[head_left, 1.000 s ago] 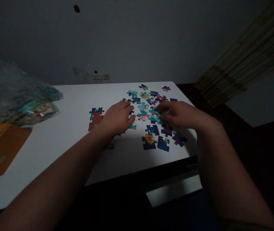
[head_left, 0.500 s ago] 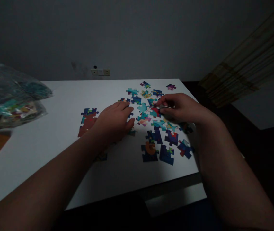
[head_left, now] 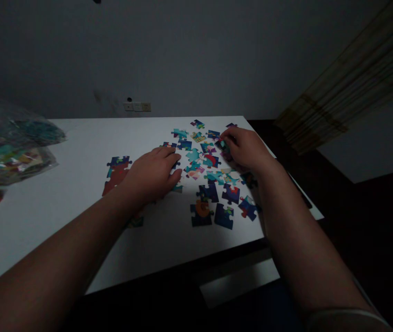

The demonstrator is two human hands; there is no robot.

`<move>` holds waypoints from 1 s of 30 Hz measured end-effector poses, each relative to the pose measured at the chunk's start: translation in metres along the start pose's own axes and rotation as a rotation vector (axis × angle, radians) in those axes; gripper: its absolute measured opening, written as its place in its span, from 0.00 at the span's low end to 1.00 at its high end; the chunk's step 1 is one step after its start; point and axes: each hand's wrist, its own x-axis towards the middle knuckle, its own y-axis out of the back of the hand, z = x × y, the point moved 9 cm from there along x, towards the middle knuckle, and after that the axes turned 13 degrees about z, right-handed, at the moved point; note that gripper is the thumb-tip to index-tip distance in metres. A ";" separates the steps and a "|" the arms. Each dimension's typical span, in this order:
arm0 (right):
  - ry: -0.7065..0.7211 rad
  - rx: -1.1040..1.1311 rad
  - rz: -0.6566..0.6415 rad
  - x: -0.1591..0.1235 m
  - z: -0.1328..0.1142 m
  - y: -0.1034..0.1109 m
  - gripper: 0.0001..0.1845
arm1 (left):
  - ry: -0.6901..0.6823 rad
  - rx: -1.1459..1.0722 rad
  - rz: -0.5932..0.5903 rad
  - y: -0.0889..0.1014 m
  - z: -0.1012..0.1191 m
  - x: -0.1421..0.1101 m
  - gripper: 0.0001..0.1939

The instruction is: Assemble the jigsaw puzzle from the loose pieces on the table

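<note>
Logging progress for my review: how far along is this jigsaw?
Early, seemingly. A red-and-blue section looks joined at left. The left hand lies over pieces beside it. The right hand seems to pinch a dark piece. Many loose pieces remain at right.

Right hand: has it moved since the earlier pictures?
Yes. Judged against the white table, the right hand has moved away from the person, its fingertips now nearer the table's far edge.
</note>
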 end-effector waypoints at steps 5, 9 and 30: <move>-0.085 -0.051 0.150 0.003 0.013 0.022 0.22 | -0.002 -0.019 0.021 0.000 -0.001 -0.001 0.30; -0.194 -0.124 0.231 0.003 0.032 0.038 0.20 | 0.003 -0.048 0.036 0.002 -0.001 0.000 0.29; -0.222 -0.255 0.073 0.003 0.060 0.023 0.23 | 0.014 -0.011 0.009 -0.002 -0.005 0.001 0.29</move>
